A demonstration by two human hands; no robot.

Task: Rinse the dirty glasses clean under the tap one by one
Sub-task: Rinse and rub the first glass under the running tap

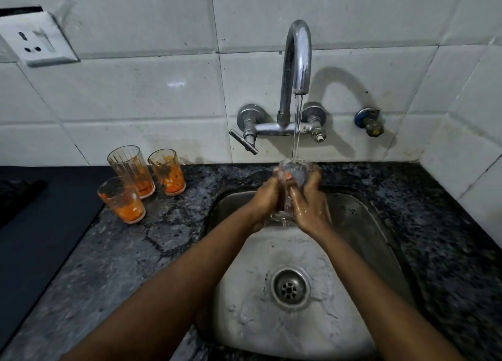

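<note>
Over the steel sink [361, 225] I hold a clear glass [294, 172] upright under the running chrome tap [298, 59]. Water streams into its mouth. My left hand [264, 197] wraps the glass from the left and my right hand [309, 206] from the right, so most of its body is hidden. Three dirty glasses smeared with orange residue stand on the counter to the left: a tall one at the back [131, 170], one beside it [167, 172], and one in front [121, 199].
The dark speckled stone counter [163, 225] surrounds the sink. A tap lever [243, 140] sticks out toward the left below the spout. A wall socket [38, 41] sits at upper left, a small valve [369, 121] at right, and a black mat [35, 225] at far left.
</note>
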